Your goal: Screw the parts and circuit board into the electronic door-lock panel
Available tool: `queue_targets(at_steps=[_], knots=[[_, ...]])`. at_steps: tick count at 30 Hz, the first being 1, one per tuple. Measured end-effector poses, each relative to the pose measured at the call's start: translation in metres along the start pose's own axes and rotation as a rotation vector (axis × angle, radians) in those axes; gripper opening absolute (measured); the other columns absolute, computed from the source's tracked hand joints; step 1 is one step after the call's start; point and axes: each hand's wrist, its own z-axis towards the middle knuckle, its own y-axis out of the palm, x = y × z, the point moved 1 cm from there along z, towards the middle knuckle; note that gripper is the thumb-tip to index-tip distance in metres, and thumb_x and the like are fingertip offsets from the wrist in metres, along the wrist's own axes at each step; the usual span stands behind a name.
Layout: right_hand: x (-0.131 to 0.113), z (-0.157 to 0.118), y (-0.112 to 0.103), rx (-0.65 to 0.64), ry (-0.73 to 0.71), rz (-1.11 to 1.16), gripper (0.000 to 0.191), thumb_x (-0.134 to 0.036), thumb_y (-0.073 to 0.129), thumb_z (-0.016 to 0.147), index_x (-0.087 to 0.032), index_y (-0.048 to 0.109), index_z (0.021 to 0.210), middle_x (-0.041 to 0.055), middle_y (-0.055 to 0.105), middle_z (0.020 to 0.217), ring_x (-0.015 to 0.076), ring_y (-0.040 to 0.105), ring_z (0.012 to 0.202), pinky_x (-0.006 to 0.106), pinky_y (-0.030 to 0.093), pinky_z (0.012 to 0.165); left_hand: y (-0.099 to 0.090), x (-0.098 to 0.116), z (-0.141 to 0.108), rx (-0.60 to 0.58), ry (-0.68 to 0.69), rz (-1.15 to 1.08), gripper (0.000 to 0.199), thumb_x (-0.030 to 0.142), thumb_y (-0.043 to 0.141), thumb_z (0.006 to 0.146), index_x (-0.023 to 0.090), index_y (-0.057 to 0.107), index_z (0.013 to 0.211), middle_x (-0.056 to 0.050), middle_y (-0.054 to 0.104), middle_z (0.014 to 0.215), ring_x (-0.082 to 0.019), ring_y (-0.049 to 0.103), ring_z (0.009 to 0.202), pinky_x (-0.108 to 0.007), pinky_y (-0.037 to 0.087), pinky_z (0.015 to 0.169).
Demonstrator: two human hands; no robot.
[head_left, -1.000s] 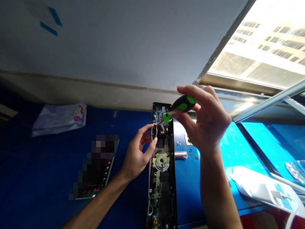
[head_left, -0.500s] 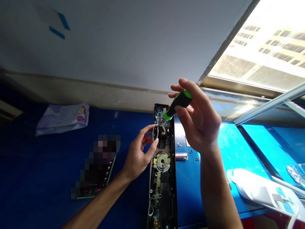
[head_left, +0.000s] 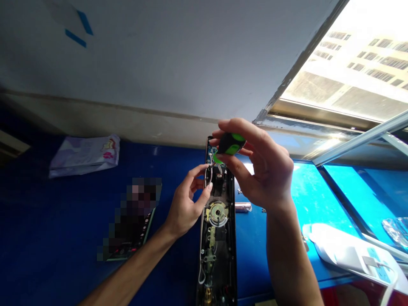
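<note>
A long black housing (head_left: 223,238), which looks like an opened electronic door lock, lies on the blue table. Inside it are a round metal part (head_left: 217,213), a partly hidden blue circuit board (head_left: 211,149) at the far end and several wires. My left hand (head_left: 188,199) rests at the housing's left edge, thumb and index finger curled about a thin white cable (head_left: 211,175). In my right hand (head_left: 261,170) is a black and green screwdriver (head_left: 231,144), tilted, its shaft pointing down-left beside my left index fingertip. The exact contact at its tip is too small to tell.
Right of the housing lie a pinkish cylinder (head_left: 243,207) and small screws (head_left: 239,191), partly covered by my right hand. A white power strip (head_left: 347,250) sits at the right. A phone-like device (head_left: 134,221), partly blurred, and a purple-white packet (head_left: 85,155) lie left.
My right hand has moved left and slightly down, and the screwdriver handle has turned and tipped lower over the circuit board. My left hand stays in nearly the same place.
</note>
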Motion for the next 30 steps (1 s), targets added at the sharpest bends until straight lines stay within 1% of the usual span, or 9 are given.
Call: queue_targets(at_steps=[2, 4, 7, 11, 14, 17, 22, 26, 30], knots=[[0.001, -0.001, -0.003, 0.046, -0.054, -0.018, 0.063, -0.012, 0.071, 0.09, -0.055, 0.063, 0.136, -0.0094, 0.077, 0.123, 0.024, 0.079, 0.103, 0.046, 0.072, 0.085, 0.001, 0.0, 0.0, 0.002, 0.002, -0.022, 0.049, 0.029, 0.066, 0.099, 0.029, 0.054, 0.146, -0.009, 0.064, 0.141, -0.021, 0.071, 0.116, -0.034, 0.061, 0.1], [0.003, -0.002, -0.005, 0.099, -0.101, -0.056, 0.06, -0.011, 0.076, 0.087, -0.048, 0.067, 0.134, -0.0081, 0.079, 0.117, 0.0221, 0.08, 0.097, 0.043, 0.073, 0.08, 0.001, 0.0, 0.0, -0.003, -0.009, -0.035, 0.054, 0.029, 0.067, 0.098, 0.03, 0.05, 0.149, -0.009, 0.065, 0.138, -0.021, 0.072, 0.113, -0.035, 0.061, 0.099], [0.004, -0.002, -0.008, 0.091, -0.118, -0.068, 0.058, -0.01, 0.078, 0.086, -0.041, 0.068, 0.134, -0.0055, 0.08, 0.118, 0.0214, 0.08, 0.097, 0.041, 0.072, 0.08, 0.0, 0.0, 0.0, -0.012, -0.024, -0.03, 0.059, 0.03, 0.067, 0.098, 0.03, 0.047, 0.153, -0.009, 0.067, 0.134, -0.021, 0.073, 0.109, -0.037, 0.062, 0.099], [0.004, -0.003, -0.01, -0.006, -0.03, 0.035, 0.062, -0.008, 0.071, 0.09, -0.046, 0.063, 0.139, -0.0066, 0.075, 0.13, 0.0229, 0.077, 0.112, 0.044, 0.072, 0.089, 0.0, -0.001, 0.001, -0.019, -0.012, -0.041, 0.058, 0.029, 0.067, 0.098, 0.031, 0.047, 0.153, -0.009, 0.066, 0.135, -0.02, 0.073, 0.106, -0.037, 0.061, 0.099], [0.004, -0.004, -0.013, 0.022, -0.047, -0.029, 0.065, -0.011, 0.075, 0.088, -0.054, 0.062, 0.136, -0.0103, 0.076, 0.126, 0.0227, 0.079, 0.105, 0.044, 0.073, 0.085, 0.001, -0.001, 0.001, -0.024, -0.005, -0.059, 0.058, 0.029, 0.067, 0.098, 0.031, 0.048, 0.153, -0.008, 0.066, 0.133, -0.02, 0.072, 0.106, -0.036, 0.061, 0.099], [0.005, -0.004, -0.014, 0.039, -0.086, -0.092, 0.068, -0.014, 0.078, 0.085, -0.057, 0.062, 0.135, -0.0114, 0.078, 0.122, 0.0229, 0.08, 0.096, 0.044, 0.074, 0.079, 0.001, -0.002, 0.001, -0.018, -0.015, -0.063, 0.06, 0.031, 0.066, 0.098, 0.03, 0.046, 0.154, -0.009, 0.066, 0.132, -0.021, 0.072, 0.109, -0.038, 0.061, 0.099], [0.006, -0.003, -0.014, 0.072, -0.088, -0.117, 0.069, -0.016, 0.078, 0.086, -0.061, 0.06, 0.135, -0.0142, 0.076, 0.124, 0.0217, 0.079, 0.093, 0.045, 0.074, 0.079, 0.002, -0.002, 0.001, -0.01, -0.02, -0.056, 0.061, 0.031, 0.066, 0.098, 0.03, 0.045, 0.155, -0.009, 0.067, 0.127, -0.021, 0.071, 0.108, -0.038, 0.061, 0.099], [0.0, -0.003, -0.01, 0.096, -0.053, -0.155, 0.066, -0.016, 0.076, 0.088, -0.06, 0.061, 0.136, -0.0131, 0.075, 0.126, 0.0213, 0.078, 0.092, 0.044, 0.074, 0.079, 0.002, 0.0, 0.002, -0.009, -0.013, -0.05, 0.06, 0.031, 0.067, 0.097, 0.03, 0.046, 0.154, -0.008, 0.068, 0.125, -0.019, 0.072, 0.101, -0.036, 0.062, 0.096], [-0.005, -0.003, -0.008, 0.166, -0.012, -0.2, 0.058, -0.015, 0.076, 0.089, -0.053, 0.066, 0.132, -0.0099, 0.077, 0.12, 0.0189, 0.076, 0.086, 0.039, 0.074, 0.076, 0.002, 0.002, 0.002, 0.0, -0.004, -0.056, 0.059, 0.028, 0.068, 0.097, 0.03, 0.047, 0.152, -0.007, 0.068, 0.124, -0.017, 0.072, 0.099, -0.034, 0.062, 0.096]])
